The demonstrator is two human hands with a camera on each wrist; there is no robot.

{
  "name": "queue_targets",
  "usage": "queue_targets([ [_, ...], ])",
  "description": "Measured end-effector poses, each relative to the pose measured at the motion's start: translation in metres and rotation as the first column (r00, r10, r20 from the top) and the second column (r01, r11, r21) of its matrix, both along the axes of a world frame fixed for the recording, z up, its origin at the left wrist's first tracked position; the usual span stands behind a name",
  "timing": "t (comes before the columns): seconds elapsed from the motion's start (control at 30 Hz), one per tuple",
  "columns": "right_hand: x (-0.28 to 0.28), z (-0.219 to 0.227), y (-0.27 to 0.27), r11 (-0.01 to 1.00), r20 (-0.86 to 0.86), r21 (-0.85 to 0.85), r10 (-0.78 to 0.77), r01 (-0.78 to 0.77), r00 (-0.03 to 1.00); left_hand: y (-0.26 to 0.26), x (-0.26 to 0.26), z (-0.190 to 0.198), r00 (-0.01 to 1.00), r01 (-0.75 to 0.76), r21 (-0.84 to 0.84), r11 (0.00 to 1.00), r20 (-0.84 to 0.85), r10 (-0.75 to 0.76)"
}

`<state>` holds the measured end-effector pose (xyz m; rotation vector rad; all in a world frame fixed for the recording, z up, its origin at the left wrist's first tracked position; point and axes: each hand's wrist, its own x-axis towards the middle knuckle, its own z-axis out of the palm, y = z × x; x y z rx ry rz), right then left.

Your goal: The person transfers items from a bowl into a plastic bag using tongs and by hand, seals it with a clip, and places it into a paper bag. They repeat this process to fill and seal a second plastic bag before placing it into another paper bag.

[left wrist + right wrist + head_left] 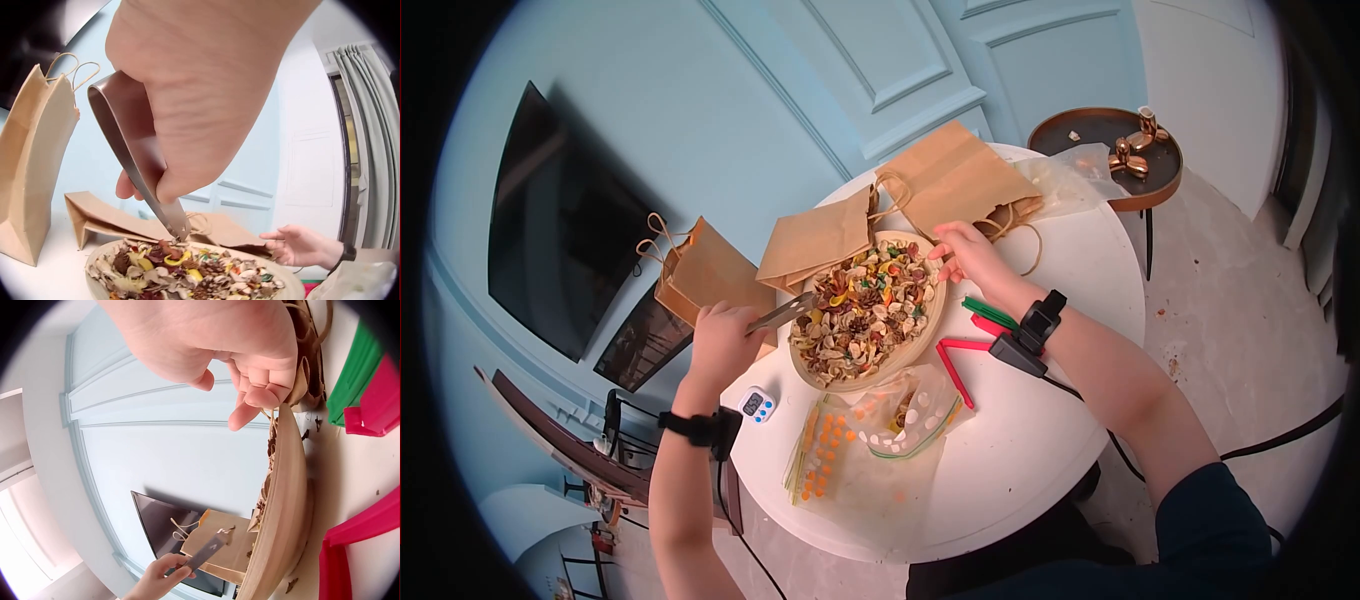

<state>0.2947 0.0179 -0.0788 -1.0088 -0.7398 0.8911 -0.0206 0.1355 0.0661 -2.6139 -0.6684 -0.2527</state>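
My left hand [728, 345] grips metal tongs [782, 314], their tips over the left part of a shallow wooden bowl [941, 310]. The bowl is heaped with potpourri [865, 320]: dried petals, small cones, yellow and green bits. A small brown piece [230, 530] shows right at the tong tips in the right wrist view. On the bowl's far right side, my right hand [975, 258] hovers near the rim, fingers loosely bent and holding nothing. Behind it lies a brown paper bag [955, 180].
Two more paper bags [820, 240] [718, 265] stand left of the bowl. Clear zip bags [880, 490], a white timer [756, 404], a red bag clip [950, 365] and a green one [988, 313] lie on the round white table [1040, 440]. A side table [1060, 125] stands behind.
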Motion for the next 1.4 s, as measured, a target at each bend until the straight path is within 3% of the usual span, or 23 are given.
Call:
queue_targets([
  [0.13, -0.002, 0.003, -0.002, 0.999, 0.013, -0.041, 0.004, -0.003, 1.0, -0.045, -0.015, 0.016, 0.995, 0.075, -0.068, 0.995, 0.065, -0.071],
  [0.3, -0.004, 0.003, -0.002, 0.999, 0.015, -0.039, 0.001, 0.0, 1.0, -0.121, -0.026, 0.02, 0.974, 0.16, -0.38, 0.911, -0.09, -0.208],
  [0.4, -0.004, 0.001, -0.001, 0.999, 0.019, -0.037, 0.001, 0.0, 1.0, -0.133, -0.026, 0.011, 0.961, 0.166, -0.357, 0.919, -0.152, -0.232],
  [0.5, -0.003, 0.002, -0.002, 0.999, 0.012, -0.038, 0.009, -0.009, 1.0, -0.119, -0.025, 0.017, 0.981, 0.159, -0.337, 0.928, -0.057, -0.188],
  [0.6, -0.004, 0.003, -0.003, 0.999, 0.013, -0.05, 0.006, -0.006, 1.0, -0.084, -0.021, 0.019, 0.993, 0.12, -0.101, 0.988, 0.017, -0.118],
  [0.7, -0.003, 0.001, 0.0, 0.999, 0.018, -0.038, 0.013, -0.012, 1.0, -0.047, -0.017, 0.003, 0.997, 0.077, -0.008, 0.997, 0.013, -0.077],
  [0.8, -0.002, 0.002, -0.002, 0.999, 0.022, -0.043, 0.004, -0.003, 1.0, -0.024, -0.013, -0.013, 0.992, -0.032, 0.011, 0.999, -0.122, 0.033],
  [0.9, -0.001, 0.001, -0.002, 1.0, 0.019, -0.019, 0.006, -0.005, 1.0, -0.014, -0.008, -0.025, 0.987, -0.034, 0.021, 0.999, -0.159, 0.037],
  [1.13, -0.001, 0.0, 0.0, 1.0, 0.017, -0.028, 0.012, -0.011, 1.0, -0.005, -0.006, -0.034, 0.987, 0.021, 0.031, 0.999, -0.159, -0.016],
  [1.4, -0.002, 0.0, 0.0, 1.0, 0.021, -0.021, 0.017, -0.016, 1.0, -0.036, -0.009, -0.005, 0.997, 0.053, -0.003, 0.999, -0.057, -0.053],
])
